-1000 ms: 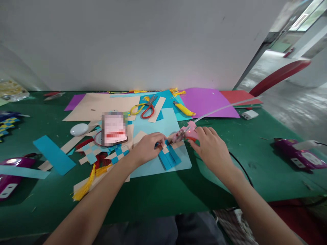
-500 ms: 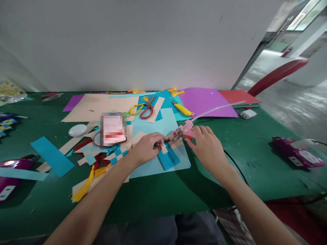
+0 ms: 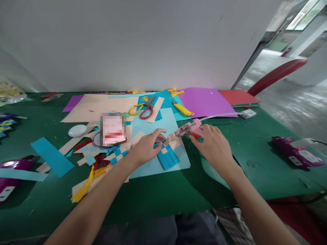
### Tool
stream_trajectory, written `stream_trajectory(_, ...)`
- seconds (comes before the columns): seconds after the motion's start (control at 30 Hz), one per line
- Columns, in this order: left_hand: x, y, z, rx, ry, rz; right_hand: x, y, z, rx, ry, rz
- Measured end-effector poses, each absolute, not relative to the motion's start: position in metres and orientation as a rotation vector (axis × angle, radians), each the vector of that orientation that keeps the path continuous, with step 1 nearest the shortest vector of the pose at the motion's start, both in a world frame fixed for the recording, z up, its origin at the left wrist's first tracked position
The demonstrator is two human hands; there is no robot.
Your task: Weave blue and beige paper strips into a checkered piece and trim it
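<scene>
A pink hot glue gun (image 3: 195, 126) with a clear glue stick out of its back is gripped in my right hand (image 3: 216, 141). Its nozzle points left, just over beige paper strips. Below lies a small weave of blue and beige paper strips (image 3: 168, 158), checkered at its top, its blue ends fanned toward me. My left hand (image 3: 146, 146) rests at the weave's left side, index finger raised and apart from the thumb. Some of its lower fingers are hidden. Both pieces of work sit on a light blue paper sheet (image 3: 182, 161).
Scissors (image 3: 146, 111) and a yellow cutter (image 3: 183, 109) lie beyond my hands. At left are a phone-like item (image 3: 113, 129), paper scraps, a yellow tassel (image 3: 85, 187) and a purple power strip (image 3: 15, 166). Another purple power strip (image 3: 296, 153) and a white plug (image 3: 247, 114) are at right.
The glue gun has moved right, its nozzle drawing away from my left fingers. My left index finger has lifted off the strips and parted from the thumb.
</scene>
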State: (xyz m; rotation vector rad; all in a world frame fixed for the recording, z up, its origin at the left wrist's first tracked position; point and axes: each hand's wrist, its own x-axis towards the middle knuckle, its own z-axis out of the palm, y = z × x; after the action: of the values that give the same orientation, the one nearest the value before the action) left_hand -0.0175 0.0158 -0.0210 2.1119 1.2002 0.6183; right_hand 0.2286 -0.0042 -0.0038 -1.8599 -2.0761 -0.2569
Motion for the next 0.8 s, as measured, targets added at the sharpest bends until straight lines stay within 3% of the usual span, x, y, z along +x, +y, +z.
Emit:
stream_trajectory(0.33,-0.016,0.016,-0.027,2.564,1.039,0.663,0.273,-0.004,-0.009,-2.088,-1.850,-0.220)
stream_trajectory(0.8,-0.010,0.013,-0.031,2.588,1.006,0.588,0.286,-0.002,-0.026,-2.148,-1.772,-0.093)
